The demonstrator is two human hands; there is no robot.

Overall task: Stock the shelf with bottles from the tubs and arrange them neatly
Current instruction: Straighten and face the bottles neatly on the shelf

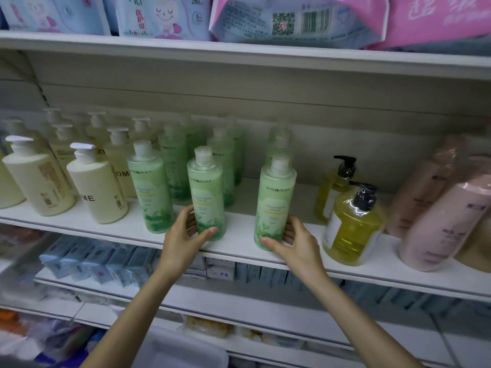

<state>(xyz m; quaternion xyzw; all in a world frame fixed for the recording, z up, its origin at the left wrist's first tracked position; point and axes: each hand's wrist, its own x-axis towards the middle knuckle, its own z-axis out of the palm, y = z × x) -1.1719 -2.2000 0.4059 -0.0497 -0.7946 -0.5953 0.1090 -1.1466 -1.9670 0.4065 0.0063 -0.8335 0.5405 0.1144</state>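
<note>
Two green bottles stand upright at the front of the white shelf point(239, 248). My left hand point(183, 235) grips the base of the middle green bottle point(206, 192), thumb in front and fingers behind. Around the base of the right green bottle point(275, 200) curls my right hand point(291, 243). More green bottles point(148, 181) stand in rows to the left and behind. A white tub point(183, 351) shows at the bottom edge, its inside hidden.
Cream pump bottles point(95, 187) fill the shelf's left end. Yellow pump bottles point(353, 221) and pink bottles point(446, 221) stand to the right. A gap of bare shelf lies between the two held bottles. Soft packs sit on the shelf above, boxes below.
</note>
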